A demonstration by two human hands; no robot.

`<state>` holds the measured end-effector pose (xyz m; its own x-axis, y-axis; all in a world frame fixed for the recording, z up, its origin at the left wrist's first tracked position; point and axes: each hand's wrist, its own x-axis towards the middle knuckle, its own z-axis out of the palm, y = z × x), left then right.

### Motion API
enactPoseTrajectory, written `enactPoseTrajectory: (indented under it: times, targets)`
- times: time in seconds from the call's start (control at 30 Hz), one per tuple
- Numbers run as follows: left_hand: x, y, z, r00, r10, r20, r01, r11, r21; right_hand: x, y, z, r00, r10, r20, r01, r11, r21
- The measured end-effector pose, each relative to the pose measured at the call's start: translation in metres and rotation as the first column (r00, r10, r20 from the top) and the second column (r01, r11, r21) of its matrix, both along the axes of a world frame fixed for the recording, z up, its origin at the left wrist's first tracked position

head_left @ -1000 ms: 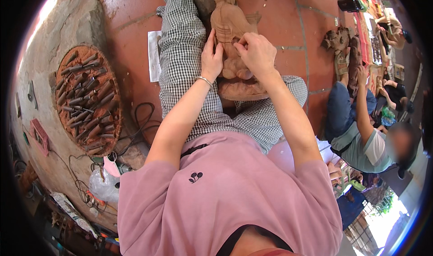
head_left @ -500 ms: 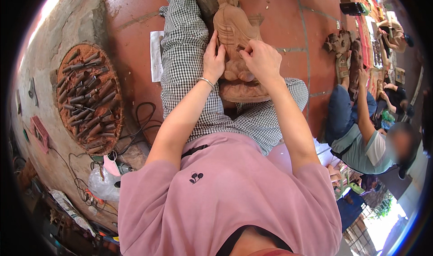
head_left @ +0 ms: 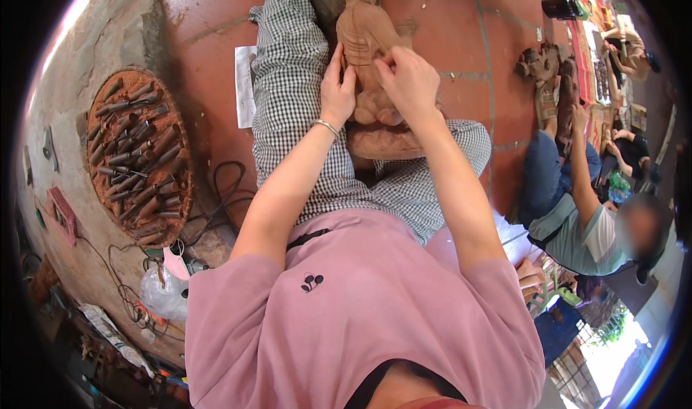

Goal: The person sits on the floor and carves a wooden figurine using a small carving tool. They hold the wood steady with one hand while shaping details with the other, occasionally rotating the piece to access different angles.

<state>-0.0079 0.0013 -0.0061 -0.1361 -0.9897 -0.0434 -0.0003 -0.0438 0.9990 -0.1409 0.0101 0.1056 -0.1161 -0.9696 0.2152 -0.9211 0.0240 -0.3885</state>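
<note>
A carved wooden statue (head_left: pixel 362 37) of a robed figure leans away from me between my legs, its broad base near my lap. Against its left edge rests my left hand (head_left: pixel 339 95), fingers stretched out and thumb apart, touching the wood. My right hand (head_left: pixel 409 84) is closed in a pinch over the middle of the carving, fingertips at the folds of the robe. Whatever it pinches is hidden by the fingers.
On the left ledge a round tray (head_left: pixel 97 185) of reddish wood dust holds several carving tools (head_left: pixel 137 149). A cable (head_left: pixel 227 182) loops beside it. At right, a seated person (head_left: pixel 584 229) works near another wooden carving (head_left: pixel 544 77). A white paper (head_left: pixel 245 88) lies by my left leg.
My right hand has moved slightly up and left over the carving, and the small brown piece at its fingertips is now hidden. The left hand stays against the statue; the view shifts slightly.
</note>
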Motion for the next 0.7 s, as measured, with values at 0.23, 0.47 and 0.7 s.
enactPoseTrajectory:
  times: [0.23,0.47,0.7]
  targets:
    - [0.001,0.001,0.000,1.000,-0.001,-0.003,0.001,1.000,0.015,-0.015,-0.002,0.029,0.997,-0.061,0.040,0.039,0.909,0.415]
    - [-0.001,0.001,-0.002,0.999,0.009,-0.035,-0.009,1.000,0.022,-0.034,0.010,0.022,0.985,-0.021,0.171,-0.038,0.941,0.337]
    - [0.003,0.001,0.002,1.000,-0.001,-0.015,0.002,0.998,0.059,-0.021,0.009,0.008,0.993,0.016,0.117,-0.035,0.985,0.166]
